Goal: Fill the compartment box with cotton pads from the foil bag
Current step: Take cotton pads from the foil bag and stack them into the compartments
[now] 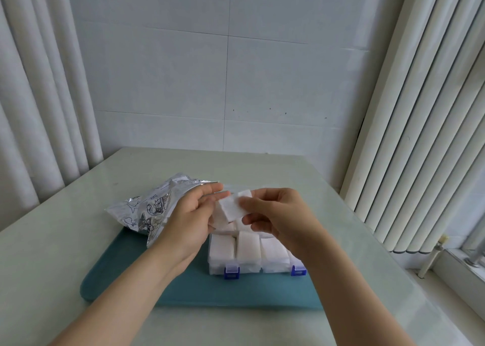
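**Bench** (pixel 78 240): pale surface; the near edge is cut off by the frame.

**Teal mat** (pixel 126 288): laid on the bench below both grips; its near part is crossed and partly hidden by the two forearms.

**Foil bag** (pixel 147 209): lying crumpled to the left of the left grip and behind it. Its right end is hidden by that grip, so the mouth cannot be made out.

**Compartment box** (pixel 223 267): clear, set directly beneath the two grips. The far compartments are covered by them. The near row is seen filled with packed pads (pixel 248 246).

**Left grip** (pixel 186 222) and **right grip** (pixel 278 214): raised above the far half of the box and meeting over it.

**Cotton pads** (pixel 232 207): a small bunch held between the grips. Its right side is clamped by thumb and fingers of the right grip, its left side pinched by the left grip. The number of pads cannot be counted.

**Blue latches** (pixel 232 272): two are seen on the near wall of the box, below the grips.
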